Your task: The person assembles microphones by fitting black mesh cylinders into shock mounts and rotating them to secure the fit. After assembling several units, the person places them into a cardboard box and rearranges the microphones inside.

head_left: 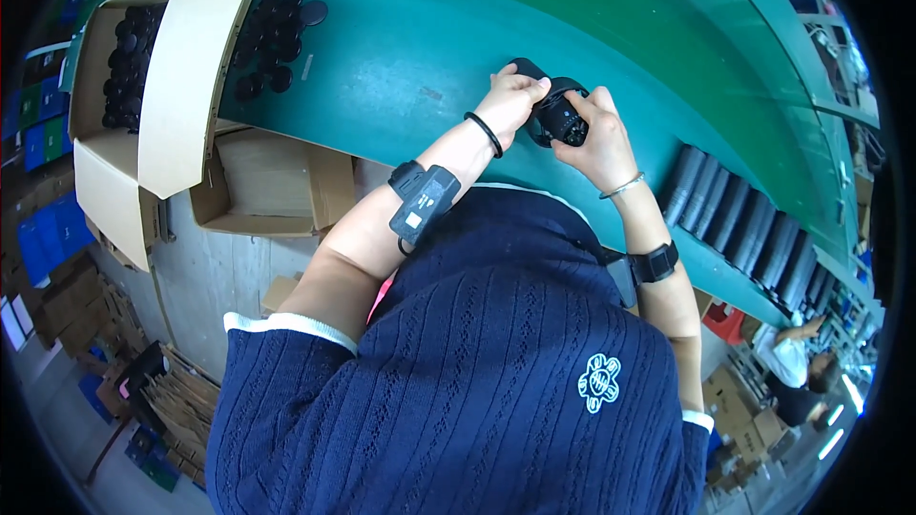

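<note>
Over the green worktable (382,67), both my hands are closed around a black cylindrical piece (557,120) with a round, flared rim and a detailed inner end. My left hand (515,100) grips it from the left, thumb along the rim; a smooth black rounded end (527,68) shows just beyond those fingers. On the other side, my right hand (603,138) has its fingers and thumb bent around the piece's right edge. Exactly what kind of thing it is, I cannot make out. Part of it is hidden by my fingers.
At the far left, a cardboard box (191,76) holds several black round caps (129,67). More loose caps (277,24) lie beside it. An open carton (262,181) sits below the table edge. Several black cylinders (730,215) line the right side; a person (797,362) is beyond.
</note>
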Demonstrator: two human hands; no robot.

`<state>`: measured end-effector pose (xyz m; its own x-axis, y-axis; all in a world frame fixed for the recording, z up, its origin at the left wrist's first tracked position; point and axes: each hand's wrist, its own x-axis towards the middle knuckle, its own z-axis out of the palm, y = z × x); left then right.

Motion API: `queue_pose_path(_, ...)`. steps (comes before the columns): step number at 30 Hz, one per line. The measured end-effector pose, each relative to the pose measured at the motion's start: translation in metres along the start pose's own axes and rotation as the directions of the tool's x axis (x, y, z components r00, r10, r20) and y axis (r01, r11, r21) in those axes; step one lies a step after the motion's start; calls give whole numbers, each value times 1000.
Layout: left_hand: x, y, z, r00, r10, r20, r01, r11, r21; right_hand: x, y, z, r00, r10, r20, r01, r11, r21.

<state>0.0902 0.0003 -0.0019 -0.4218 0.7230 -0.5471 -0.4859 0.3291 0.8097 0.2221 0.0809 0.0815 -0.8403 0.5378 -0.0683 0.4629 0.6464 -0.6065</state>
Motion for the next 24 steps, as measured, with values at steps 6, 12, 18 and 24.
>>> queue_pose_path(6, -5, 8, -9, 983, 34, 178, -12, 992, -125, -7, -2, 6, 994, 33, -105, -29, 999, 35)
queue_pose_path(12, 14, -7, -15, 993, 25, 119, -40, 991, 131, -1, -1, 3, 996, 29, -88, -30, 1000, -1)
queue_pose_path(18, -12, 11, -3, 988, -111, 111, 109, 994, 30, -5, 23, 8, 985, 11, -172, -10, 1000, 6)
queue_pose_path(24, -2, -7, -1, 985, 169, 34, -173, 971, 164, -6, 18, 3, 973, -7, -231, 27, 996, 81)
